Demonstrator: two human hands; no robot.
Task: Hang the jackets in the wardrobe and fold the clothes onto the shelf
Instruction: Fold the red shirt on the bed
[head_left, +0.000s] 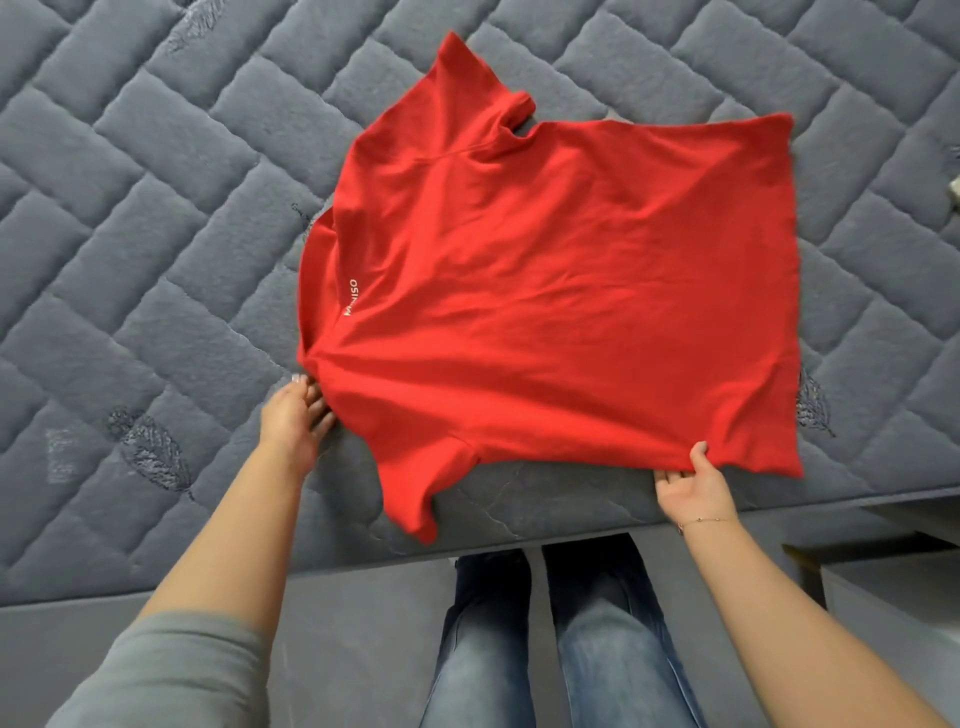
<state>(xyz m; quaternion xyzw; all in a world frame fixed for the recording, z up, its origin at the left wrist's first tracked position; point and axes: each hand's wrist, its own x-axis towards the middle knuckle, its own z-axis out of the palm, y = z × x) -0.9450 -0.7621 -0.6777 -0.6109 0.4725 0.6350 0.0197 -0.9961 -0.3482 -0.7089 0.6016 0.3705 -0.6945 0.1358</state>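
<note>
Head view: a red T-shirt (545, 291) lies spread over a grey quilted mattress (156, 234), laid flat so it can be folded, its collar toward the left and its hem toward the right.

The left hand (296, 415) rests with straight fingers at the shoulder edge, its grip wide and holding nothing, likely pinning the cloth. The right hand (691, 486) has its grip narrowed on the near hem edge, thumb on top, probably tensioning out creases. The soft knit rumples between them, and one short sleeve droops over the mattress edge.
</note>
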